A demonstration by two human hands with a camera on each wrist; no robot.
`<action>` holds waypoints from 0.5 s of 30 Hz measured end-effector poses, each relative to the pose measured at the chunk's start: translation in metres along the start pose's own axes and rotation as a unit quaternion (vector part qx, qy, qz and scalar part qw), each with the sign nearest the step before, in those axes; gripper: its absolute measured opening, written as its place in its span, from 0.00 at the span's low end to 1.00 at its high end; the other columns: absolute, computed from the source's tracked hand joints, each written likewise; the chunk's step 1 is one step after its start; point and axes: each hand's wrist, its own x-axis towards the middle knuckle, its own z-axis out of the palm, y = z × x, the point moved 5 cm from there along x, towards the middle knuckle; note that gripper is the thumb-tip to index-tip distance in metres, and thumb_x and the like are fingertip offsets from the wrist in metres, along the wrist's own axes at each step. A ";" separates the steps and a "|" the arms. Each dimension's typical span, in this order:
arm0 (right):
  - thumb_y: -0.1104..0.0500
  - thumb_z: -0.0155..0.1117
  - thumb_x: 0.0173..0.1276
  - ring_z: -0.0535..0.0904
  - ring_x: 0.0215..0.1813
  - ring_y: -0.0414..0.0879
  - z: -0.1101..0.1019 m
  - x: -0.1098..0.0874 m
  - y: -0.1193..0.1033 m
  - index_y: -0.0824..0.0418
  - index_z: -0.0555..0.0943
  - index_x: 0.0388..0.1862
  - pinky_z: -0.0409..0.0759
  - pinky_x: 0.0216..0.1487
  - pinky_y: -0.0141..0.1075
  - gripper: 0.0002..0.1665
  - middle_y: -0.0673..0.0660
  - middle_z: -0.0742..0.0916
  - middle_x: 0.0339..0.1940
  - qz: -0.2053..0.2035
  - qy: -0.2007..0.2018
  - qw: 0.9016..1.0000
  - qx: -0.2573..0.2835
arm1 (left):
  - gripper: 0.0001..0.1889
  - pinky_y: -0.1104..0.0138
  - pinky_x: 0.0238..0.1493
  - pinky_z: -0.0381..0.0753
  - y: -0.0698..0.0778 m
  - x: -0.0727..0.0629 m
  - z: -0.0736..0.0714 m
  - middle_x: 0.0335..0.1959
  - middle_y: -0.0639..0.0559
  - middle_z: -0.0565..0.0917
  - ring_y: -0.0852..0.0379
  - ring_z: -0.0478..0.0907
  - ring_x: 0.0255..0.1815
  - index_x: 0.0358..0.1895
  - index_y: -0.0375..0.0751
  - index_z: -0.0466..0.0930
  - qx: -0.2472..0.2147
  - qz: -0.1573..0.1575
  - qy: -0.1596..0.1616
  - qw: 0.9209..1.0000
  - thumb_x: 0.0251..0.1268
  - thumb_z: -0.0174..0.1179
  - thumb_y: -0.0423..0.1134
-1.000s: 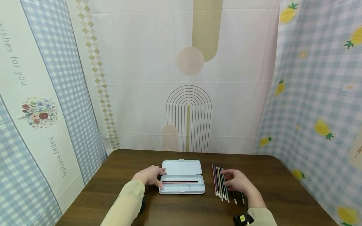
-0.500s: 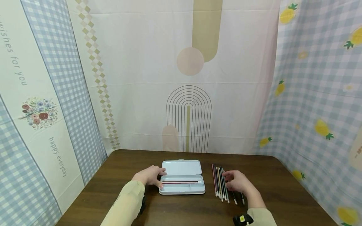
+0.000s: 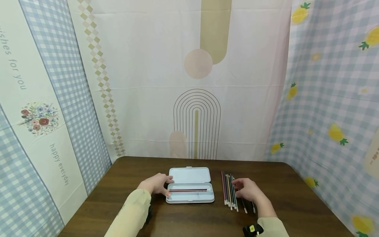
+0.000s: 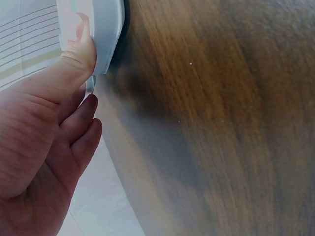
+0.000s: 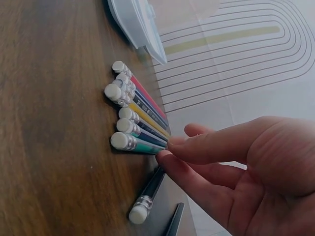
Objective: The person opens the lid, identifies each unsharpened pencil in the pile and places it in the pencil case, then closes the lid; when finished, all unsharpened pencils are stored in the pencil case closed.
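Observation:
An open pale pencil case (image 3: pixel 189 197) lies on the table with its lid folded back. A red pencil (image 3: pixel 189 190) and a dark one lie side by side in its long compartment. My left hand (image 3: pixel 156 184) grips the case's left end, thumb (image 4: pixel 81 46) over the rim and fingers behind. To the right, several pencils (image 3: pixel 228 192) lie in a row, white erasers toward me. The thumb and a finger of my right hand (image 3: pixel 248 190) pinch the green pencil (image 5: pixel 145 145) at the row's right side. That pencil still lies beside the others.
Beneath my right hand a dark pencil (image 5: pixel 147 196) lies apart from the row, and another dark pencil (image 5: pixel 175 220) lies farther right. The brown wooden table (image 3: pixel 189 222) ends at a patterned cloth backdrop (image 3: pixel 148 82).
My right hand's lower fingers have drawn in slightly beside the row. The left hand, the case and the pencils stay as they were.

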 end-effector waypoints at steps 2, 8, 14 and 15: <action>0.78 0.70 0.58 0.86 0.51 0.56 0.000 0.000 0.000 0.71 0.84 0.61 0.88 0.43 0.48 0.29 0.61 0.90 0.49 0.000 0.001 1.000 -0.005 | 0.33 0.47 0.77 0.70 0.000 0.000 0.000 0.75 0.45 0.78 0.39 0.70 0.78 0.67 0.41 0.86 0.001 -0.001 0.000 1.000 0.57 0.81 0.43; 0.78 0.71 0.57 0.86 0.50 0.56 -0.002 0.000 0.001 0.71 0.84 0.61 0.88 0.42 0.48 0.29 0.60 0.90 0.48 -0.002 0.006 1.000 -0.014 | 0.33 0.47 0.77 0.69 0.000 0.001 0.000 0.75 0.45 0.78 0.39 0.70 0.78 0.67 0.41 0.86 0.000 -0.001 0.001 1.000 0.56 0.82 0.43; 0.77 0.72 0.58 0.86 0.50 0.56 -0.003 -0.002 0.000 0.71 0.84 0.62 0.88 0.43 0.48 0.29 0.60 0.89 0.47 -0.001 0.010 1.000 -0.019 | 0.33 0.47 0.77 0.69 0.000 0.001 0.000 0.75 0.45 0.78 0.39 0.70 0.78 0.67 0.41 0.86 0.000 -0.002 0.000 1.000 0.57 0.81 0.44; 0.77 0.72 0.58 0.86 0.50 0.56 -0.004 -0.002 0.000 0.71 0.84 0.61 0.88 0.43 0.48 0.29 0.60 0.89 0.47 -0.001 0.011 1.000 -0.020 | 0.33 0.47 0.77 0.69 0.000 0.001 0.000 0.75 0.45 0.78 0.39 0.70 0.78 0.67 0.41 0.86 -0.001 -0.002 0.000 1.000 0.57 0.81 0.43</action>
